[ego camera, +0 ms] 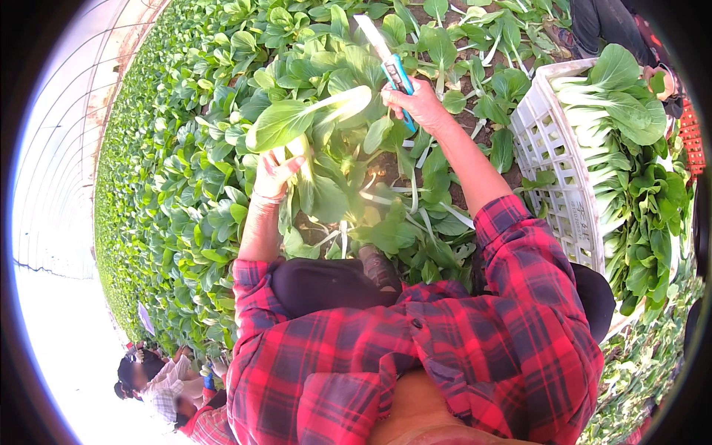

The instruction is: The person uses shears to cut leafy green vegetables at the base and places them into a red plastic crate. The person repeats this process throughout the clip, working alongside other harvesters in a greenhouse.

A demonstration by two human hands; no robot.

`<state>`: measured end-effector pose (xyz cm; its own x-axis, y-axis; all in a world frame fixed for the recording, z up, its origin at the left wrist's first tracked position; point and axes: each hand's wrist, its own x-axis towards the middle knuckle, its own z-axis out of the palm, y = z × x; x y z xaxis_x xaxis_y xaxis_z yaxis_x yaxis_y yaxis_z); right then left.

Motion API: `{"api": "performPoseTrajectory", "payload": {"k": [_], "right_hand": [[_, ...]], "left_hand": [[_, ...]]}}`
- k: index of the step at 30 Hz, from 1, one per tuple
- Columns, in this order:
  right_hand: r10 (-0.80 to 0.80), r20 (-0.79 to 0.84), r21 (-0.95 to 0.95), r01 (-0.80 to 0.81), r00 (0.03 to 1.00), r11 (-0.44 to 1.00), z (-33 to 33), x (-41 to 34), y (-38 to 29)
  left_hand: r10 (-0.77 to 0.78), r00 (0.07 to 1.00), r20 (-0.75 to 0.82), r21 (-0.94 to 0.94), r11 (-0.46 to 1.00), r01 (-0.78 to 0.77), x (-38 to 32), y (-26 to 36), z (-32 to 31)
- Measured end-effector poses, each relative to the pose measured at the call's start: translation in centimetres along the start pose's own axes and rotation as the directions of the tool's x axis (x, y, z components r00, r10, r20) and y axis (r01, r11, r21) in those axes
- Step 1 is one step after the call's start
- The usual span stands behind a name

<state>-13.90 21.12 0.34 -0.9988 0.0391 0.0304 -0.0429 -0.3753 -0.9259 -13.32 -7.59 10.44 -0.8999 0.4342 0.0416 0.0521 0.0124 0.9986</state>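
My left hand [276,172] grips a bok choy plant [303,150] by its pale stalks, with broad green leaves spreading around the fingers. One leaf with a white stalk [345,100] bends across above that hand. In my right hand [414,103] is a utility knife [396,72] with a blue handle, its wide blade pointing up and away from me. The blade is apart from the plant I hold. Loose leaves and cut white stalks [411,192] lie on the soil between my arms.
A white plastic crate [556,161] bearing writing stands at my right, filled with stacked bok choy [617,161]. Dense growing bok choy [183,167] covers the left and far side. Other people [161,384] are at lower left; another person's hand [662,80] is beyond the crate, near a red crate [691,139].
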Motion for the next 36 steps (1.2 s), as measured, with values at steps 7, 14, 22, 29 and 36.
{"api": "performPoseTrajectory", "payload": {"k": [7, 14, 22, 29, 36], "right_hand": [[0.039, -0.087, 0.214, -0.019, 0.995, 0.977, -0.4, -1.5, -1.2], [-0.072, -0.181, 0.406, 0.141, 0.981, 0.903, 2.6, -1.4, 1.1], [-0.132, -0.189, -0.160, 0.102, 0.973, 0.982, 0.6, -2.5, 0.8], [0.081, -0.036, 0.136, -0.076, 0.996, 0.988, 6.6, -5.7, 1.8], [0.110, -0.325, 0.090, -0.085, 0.939, 0.992, -0.2, -4.1, 4.4]], "left_hand": [[-0.112, 0.985, 0.128, -0.266, 0.953, 0.142, 0.4, -1.5, 0.1], [-0.271, 0.927, 0.259, -0.224, 0.917, 0.330, 0.6, -2.0, 0.9], [-0.140, 0.985, 0.102, 0.142, 0.982, 0.125, 0.9, 0.1, 0.5], [-0.249, 0.903, 0.351, 0.066, 0.968, 0.242, 1.1, -3.3, 4.4], [-0.385, 0.905, 0.179, 0.204, 0.915, 0.349, 2.8, -4.5, 2.7]]}}
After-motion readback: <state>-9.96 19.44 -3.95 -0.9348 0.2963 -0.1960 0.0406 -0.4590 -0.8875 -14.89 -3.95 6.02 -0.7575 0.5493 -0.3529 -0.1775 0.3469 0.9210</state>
